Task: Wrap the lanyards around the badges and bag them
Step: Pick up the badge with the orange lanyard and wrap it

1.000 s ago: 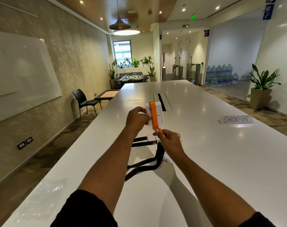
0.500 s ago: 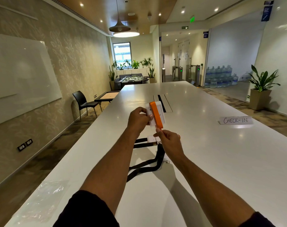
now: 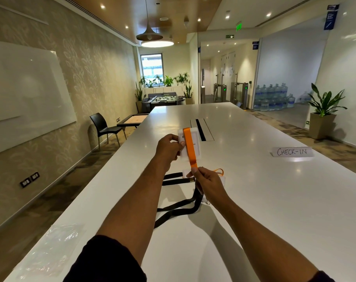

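Long white desk [image 3: 254, 200], office room. Left hand [image 3: 169, 148] pinches the white rectangular plastic badge [image 3: 190, 144] above the desk's middle; right hand [image 3: 208, 183] grips the flat orange fabric lanyard [image 3: 189, 146]. Keep tension steady and lay each turn flat so it won't slip.

Long white tabletop [image 3: 244, 200] running toward the far wall, with a black cable slot [image 3: 200, 130] along its middle. "CHECK-IN" sign [image 3: 292, 152] standing near the right edge. Whiteboard [image 3: 24, 86] on the patterned left wall, black chair [image 3: 103, 127] below and beyond it, beside a low game board [image 3: 133, 120]. Foosball table [image 3: 163, 98] at the far end under a window [image 3: 152, 66]. Stacked water jugs [image 3: 272, 96] behind glass. Potted plant [image 3: 323, 110] at right. Pendant lamp [image 3: 149, 34] overhead.
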`<state>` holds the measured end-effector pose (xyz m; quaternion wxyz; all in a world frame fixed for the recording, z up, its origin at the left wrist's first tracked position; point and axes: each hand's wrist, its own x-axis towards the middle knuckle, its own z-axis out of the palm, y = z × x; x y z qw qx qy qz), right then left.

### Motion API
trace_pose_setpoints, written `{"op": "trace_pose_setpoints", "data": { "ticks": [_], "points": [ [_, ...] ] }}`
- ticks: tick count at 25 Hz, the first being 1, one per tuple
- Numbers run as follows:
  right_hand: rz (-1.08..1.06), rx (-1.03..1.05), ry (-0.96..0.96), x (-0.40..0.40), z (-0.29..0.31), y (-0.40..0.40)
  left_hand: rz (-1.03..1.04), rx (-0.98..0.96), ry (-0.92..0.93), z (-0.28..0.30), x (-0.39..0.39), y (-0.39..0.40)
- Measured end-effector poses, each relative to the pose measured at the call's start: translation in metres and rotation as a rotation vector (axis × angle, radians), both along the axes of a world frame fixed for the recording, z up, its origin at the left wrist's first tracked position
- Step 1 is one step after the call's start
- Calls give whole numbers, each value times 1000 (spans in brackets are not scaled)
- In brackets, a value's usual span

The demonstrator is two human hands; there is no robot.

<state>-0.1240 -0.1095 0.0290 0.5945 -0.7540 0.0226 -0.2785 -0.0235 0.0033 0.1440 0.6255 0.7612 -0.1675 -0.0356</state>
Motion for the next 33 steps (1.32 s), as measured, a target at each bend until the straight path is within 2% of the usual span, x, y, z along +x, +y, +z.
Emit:
{"op": "trace_pose_setpoints", "data": {
  "ticks": [4, 8, 12, 17, 23, 29, 33],
  "points": [
    [12, -36, -62, -5, 3, 1, 55, 1, -48, -1, 2, 4],
    [-73, -62, -128, -6, 13, 7, 94, 126, -195, -5, 1, 7],
    [-73, 133, -162, -7, 30, 10, -19, 200, -204, -17, -3, 12],
    [-135, 103, -201, -3, 49, -4, -233, 226, -143, -27, -11, 21],
    [-206, -258, -67, -3, 51, -27, -330, 265, -46, -26, -14, 23],
    [-144, -442, -38, -11, 47, -35, -365, 347, -16, -26, -13, 23],
    [-227, -562, -57, -12, 40, -37, -359, 415, -52, -27, -13, 19]
  ]
}}
